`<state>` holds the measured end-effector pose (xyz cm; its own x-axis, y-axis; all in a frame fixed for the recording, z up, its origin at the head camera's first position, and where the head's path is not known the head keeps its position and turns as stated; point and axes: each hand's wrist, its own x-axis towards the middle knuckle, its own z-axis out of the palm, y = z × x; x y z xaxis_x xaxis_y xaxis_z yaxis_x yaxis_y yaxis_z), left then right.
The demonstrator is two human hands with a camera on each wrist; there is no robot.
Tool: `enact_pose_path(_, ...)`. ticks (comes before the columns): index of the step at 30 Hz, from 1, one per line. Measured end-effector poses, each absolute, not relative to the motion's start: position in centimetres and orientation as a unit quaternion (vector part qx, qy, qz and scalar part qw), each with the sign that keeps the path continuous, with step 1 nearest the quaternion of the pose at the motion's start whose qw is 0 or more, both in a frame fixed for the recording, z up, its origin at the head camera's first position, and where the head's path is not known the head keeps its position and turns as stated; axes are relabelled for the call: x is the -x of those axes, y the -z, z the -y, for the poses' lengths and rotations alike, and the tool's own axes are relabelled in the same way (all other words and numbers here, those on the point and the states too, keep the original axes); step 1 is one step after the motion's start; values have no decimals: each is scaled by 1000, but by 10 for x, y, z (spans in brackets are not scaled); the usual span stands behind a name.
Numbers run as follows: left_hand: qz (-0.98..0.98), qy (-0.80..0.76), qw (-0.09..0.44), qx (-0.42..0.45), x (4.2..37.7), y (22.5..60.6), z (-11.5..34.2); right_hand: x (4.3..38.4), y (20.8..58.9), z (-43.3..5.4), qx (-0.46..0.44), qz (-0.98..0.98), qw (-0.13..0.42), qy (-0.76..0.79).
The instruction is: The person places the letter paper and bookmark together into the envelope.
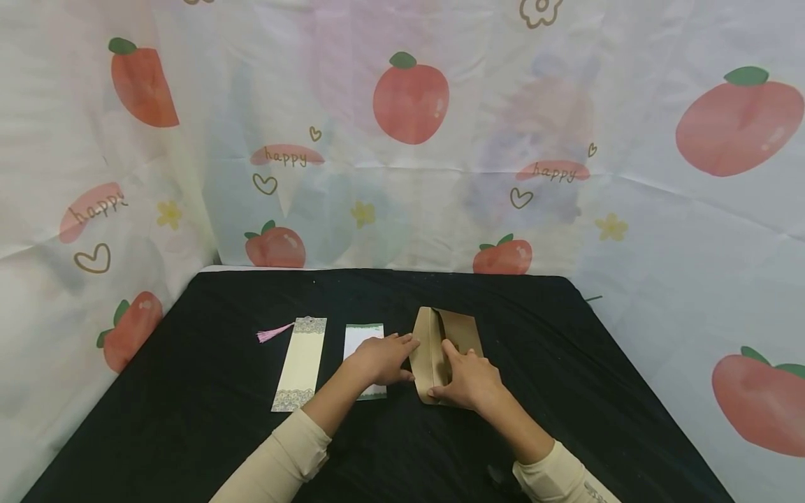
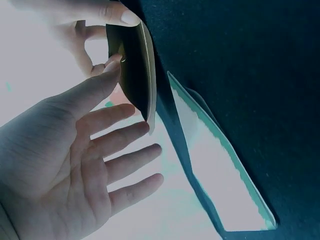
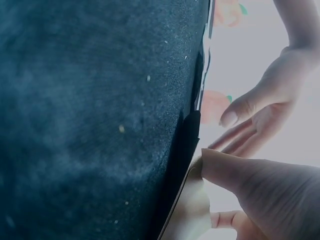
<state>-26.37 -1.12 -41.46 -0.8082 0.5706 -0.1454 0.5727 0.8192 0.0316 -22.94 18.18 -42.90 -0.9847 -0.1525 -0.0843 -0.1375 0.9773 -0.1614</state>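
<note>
A brown paper envelope (image 1: 464, 328) lies at the right of the middle of the black table, its mouth parted and its flap toward the left. My right hand (image 1: 468, 377) pinches it at the near edge, thumb outside and a finger at the opening. The left hand (image 1: 382, 358) reaches over from the left with fingers spread and nearly straight, fingertips at the flap's edge. In the left wrist view the dark inside of the envelope (image 2: 132, 70) shows between both hands. Beneath my left wrist lies a white card (image 1: 361, 337) with green borders, partly hidden.
Left of the card lies a long cream bookmark (image 1: 300, 360) with patterned ends and a pink tassel (image 1: 274, 334). Black cloth (image 1: 189, 370) covers the table. A fruit-print curtain (image 1: 409, 202) hangs behind it and on both sides.
</note>
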Motion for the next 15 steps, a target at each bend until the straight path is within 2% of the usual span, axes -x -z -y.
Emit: enact_pose_path(15, -954, -32, 76, -288, 260, 417, 36, 229, 430, -181, 76, -994, 39, 73)
